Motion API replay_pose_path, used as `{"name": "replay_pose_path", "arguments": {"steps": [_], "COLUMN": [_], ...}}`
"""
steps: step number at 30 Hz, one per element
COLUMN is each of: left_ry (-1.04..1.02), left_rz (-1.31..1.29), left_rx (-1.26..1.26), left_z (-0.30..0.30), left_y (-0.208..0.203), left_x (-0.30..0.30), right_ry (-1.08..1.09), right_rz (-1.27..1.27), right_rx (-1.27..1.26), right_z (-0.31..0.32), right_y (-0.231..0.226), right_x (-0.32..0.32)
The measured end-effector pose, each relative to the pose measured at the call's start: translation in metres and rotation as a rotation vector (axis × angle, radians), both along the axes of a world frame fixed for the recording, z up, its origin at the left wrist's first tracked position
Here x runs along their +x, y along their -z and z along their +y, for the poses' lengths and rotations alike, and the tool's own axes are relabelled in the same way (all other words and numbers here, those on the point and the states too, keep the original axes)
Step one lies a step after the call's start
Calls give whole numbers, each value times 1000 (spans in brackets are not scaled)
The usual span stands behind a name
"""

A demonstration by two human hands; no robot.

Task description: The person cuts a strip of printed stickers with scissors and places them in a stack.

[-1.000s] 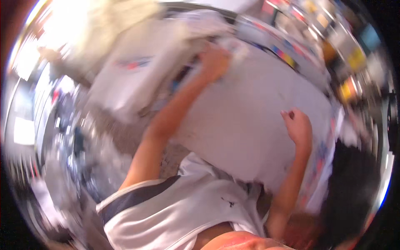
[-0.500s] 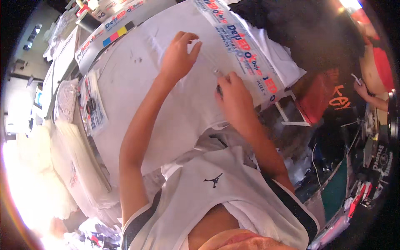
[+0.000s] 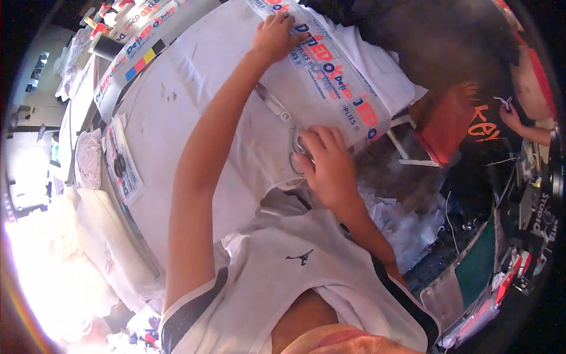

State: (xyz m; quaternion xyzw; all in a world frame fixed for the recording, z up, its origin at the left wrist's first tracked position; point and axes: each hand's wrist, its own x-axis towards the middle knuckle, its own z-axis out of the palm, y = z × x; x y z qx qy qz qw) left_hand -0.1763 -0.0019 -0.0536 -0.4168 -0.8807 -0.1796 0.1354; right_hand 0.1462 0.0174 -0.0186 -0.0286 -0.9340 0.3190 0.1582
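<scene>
A wide white fabric sheet [image 3: 194, 106] lies spread over a work table. On it lies a long clear film strip [image 3: 330, 82] with red and blue printed designs. My left hand [image 3: 274, 36] rests flat on the far end of that strip, fingers spread. My right hand [image 3: 327, 162] grips the handles of metal scissors [image 3: 283, 115], whose blades point away along the strip's left edge.
Another printed strip with colour blocks [image 3: 138, 35] runs along the table's far edge. Small printed sheets [image 3: 121, 165] lie at the left. Folded white garments [image 3: 88, 156] pile up left. Another person in a dark printed shirt [image 3: 477, 124] stands at the right, beside cluttered shelves [image 3: 519, 224].
The view swung sharply a second ago and has steadied. My left hand slid farther along the printed strip, and my right hand has come down on the scissors at its near end.
</scene>
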Motion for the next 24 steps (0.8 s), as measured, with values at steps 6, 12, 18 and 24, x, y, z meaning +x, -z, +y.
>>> {"name": "replay_pose_path", "arguments": {"steps": [6,12,18,24], "left_ry": [13,211,493,498], "left_rz": [-4,47,-54,-259], "left_rx": [51,126,49,20], "left_z": [2,5,-8,-13], "left_y": [-2,-36,-31,-53], "left_x": [5,84,131,133], "right_ry": [13,-17,15,279], "right_rz": [-17,-6,72,158], "right_rx": [-91,-84,-256,-142], "right_z": [5,7,21,103], "right_y": [-1,2,0,-5], "right_x": [1,1,12,6]}}
